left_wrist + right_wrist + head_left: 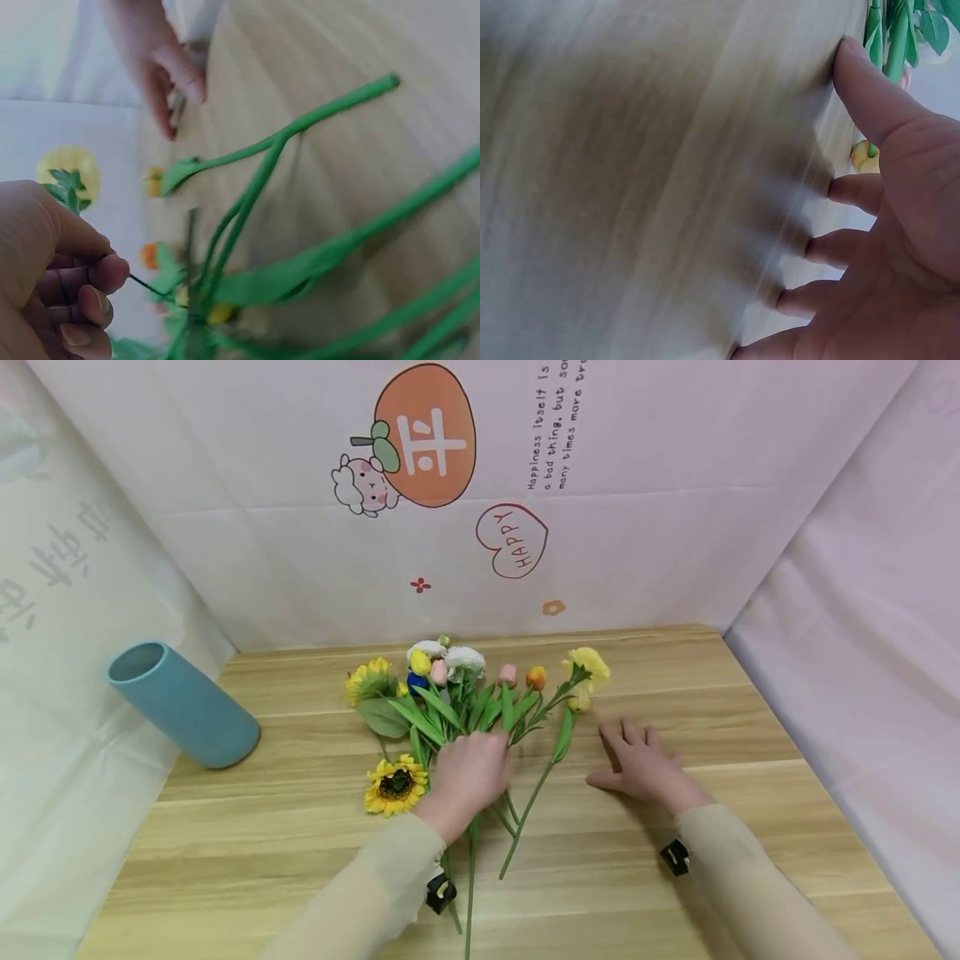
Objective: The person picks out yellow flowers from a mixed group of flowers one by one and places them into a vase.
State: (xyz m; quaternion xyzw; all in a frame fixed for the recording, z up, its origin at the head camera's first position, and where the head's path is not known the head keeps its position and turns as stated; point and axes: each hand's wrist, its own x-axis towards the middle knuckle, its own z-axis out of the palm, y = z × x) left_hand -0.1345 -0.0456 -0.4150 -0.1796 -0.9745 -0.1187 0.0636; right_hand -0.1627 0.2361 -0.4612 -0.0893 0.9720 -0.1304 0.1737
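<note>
My left hand (471, 777) is over the middle of the flower pile, fingers curled, and pinches a thin stem between thumb and fingers in the left wrist view. That stem leads up to a yellow carnation (589, 668) at the pile's right. Beneath and around the hand lie artificial tulips, among them a pink tulip (507, 675) and an orange tulip (536, 677). A yellow tulip (561, 739) lies slanted on the right side. My right hand (643, 766) rests on the table with fingers spread, fingertips on the wood, holding nothing.
A blue cylindrical vase (187, 710) is on the left of the wooden table (300, 860). Left of the hand lie a sunflower (396, 785) and another sunflower (367, 681). White flowers (465, 662) are at the back. Printed cloth (285, 568) hangs behind the table.
</note>
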